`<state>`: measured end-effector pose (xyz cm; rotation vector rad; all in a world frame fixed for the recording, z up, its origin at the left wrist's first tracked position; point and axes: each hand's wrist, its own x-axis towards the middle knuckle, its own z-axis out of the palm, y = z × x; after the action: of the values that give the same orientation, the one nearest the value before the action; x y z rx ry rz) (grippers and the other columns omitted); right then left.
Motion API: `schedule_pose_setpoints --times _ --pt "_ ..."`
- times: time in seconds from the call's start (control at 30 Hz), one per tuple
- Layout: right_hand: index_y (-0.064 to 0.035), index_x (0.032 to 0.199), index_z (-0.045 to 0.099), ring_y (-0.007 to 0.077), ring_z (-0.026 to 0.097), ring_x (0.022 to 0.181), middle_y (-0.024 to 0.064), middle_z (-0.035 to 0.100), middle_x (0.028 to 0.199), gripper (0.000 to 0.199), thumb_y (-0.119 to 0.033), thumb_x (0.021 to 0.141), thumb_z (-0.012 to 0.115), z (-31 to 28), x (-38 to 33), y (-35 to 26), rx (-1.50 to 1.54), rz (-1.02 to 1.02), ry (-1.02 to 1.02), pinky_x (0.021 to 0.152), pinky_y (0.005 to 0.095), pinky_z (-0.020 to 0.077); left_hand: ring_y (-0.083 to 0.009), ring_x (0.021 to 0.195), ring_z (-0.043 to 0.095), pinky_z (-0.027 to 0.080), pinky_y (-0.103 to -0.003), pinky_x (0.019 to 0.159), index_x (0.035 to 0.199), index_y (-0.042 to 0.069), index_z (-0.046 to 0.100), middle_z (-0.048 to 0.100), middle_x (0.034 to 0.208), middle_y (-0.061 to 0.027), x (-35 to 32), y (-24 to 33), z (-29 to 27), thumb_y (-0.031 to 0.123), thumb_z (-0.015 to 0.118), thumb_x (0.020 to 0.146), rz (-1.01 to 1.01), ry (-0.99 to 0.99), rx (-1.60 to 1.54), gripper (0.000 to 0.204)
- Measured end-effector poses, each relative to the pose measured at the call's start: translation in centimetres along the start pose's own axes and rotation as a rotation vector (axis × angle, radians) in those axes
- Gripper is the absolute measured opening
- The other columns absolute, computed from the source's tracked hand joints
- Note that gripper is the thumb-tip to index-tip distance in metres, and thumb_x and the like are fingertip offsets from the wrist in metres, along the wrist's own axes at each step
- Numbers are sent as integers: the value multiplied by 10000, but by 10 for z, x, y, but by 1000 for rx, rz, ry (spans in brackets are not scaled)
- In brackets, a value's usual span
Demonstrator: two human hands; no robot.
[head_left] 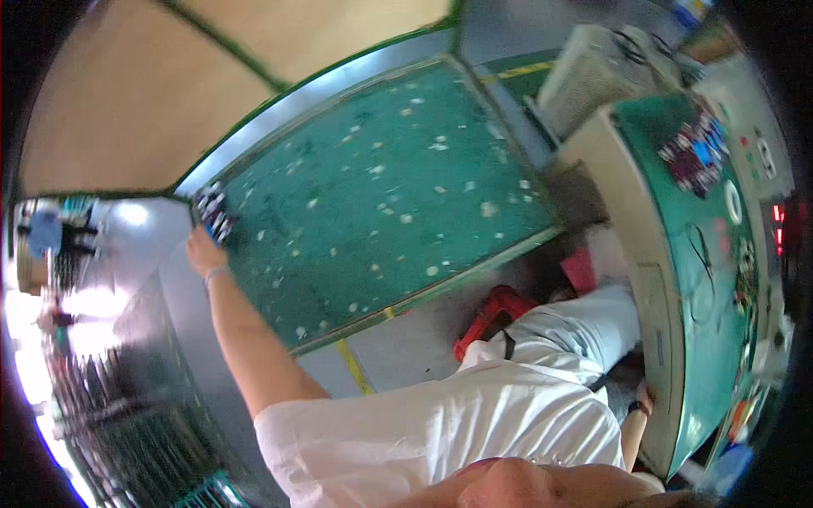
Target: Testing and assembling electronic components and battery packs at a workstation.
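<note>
My left arm stretches out to the far left corner of a green-topped table (339,245). There my left hand (203,251) has its fingers closed at the near end of a dark bundle of small parts (215,212) with white and blue bits; its exact kind is too blurred to tell. The bundle lies at the table's corner. Low on the right, my right hand (645,400) is against the side of a green-topped workbench (677,254). Its fingers are mostly hidden.
White flecks dot the green table. On the workbench sit another dark bundle with blue parts (699,152), a white tape roll (733,201) and a thin cable (703,262). A red stool (491,317) is beside my legs. A beige machine casing (584,76) stands beyond the bench.
</note>
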<state>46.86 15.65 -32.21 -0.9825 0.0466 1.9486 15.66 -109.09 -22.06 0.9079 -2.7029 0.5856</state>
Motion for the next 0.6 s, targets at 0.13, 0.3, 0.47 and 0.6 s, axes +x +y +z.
schedule_pose_setpoints --times 0.13,0.3,0.47,0.6 --pt "-67 1474 566 388 477 1430 146 531 1556 532 -400 1080 437 -23 27 6 39 111 -129 1158 628 379 -398 1249 612 481 -497 1059 1384 54 574 650 1357 -197 -11 10 -15 260 699 893 92 -5 -291 547" --pt "-86 1413 613 392 509 1401 148 582 1500 494 -406 1078 441 -7 -36 48 -43 -105 9 1131 634 416 -440 1240 574 424 -498 1101 1390 22 586 638 1331 -214 -12 102 -109 22 641 871 367 285 -542 521" --pt "-96 1401 611 393 531 1378 148 596 1478 497 -420 1079 417 17 -86 86 73 -65 30 1115 629 434 -404 1294 558 404 -488 1144 1350 -9 585 628 1362 -216 -22 262 -261 -44 583 791 769 263 -859 560" --pt "-99 1388 616 383 559 1348 134 608 1464 490 -419 1084 404 17 -108 98 141 -13 15 1118 610 439 -394 1255 597 443 -481 1105 1322 32 594 654 1345 -175 -67 405 -396 -38 577 743 1188 253 -979 583"
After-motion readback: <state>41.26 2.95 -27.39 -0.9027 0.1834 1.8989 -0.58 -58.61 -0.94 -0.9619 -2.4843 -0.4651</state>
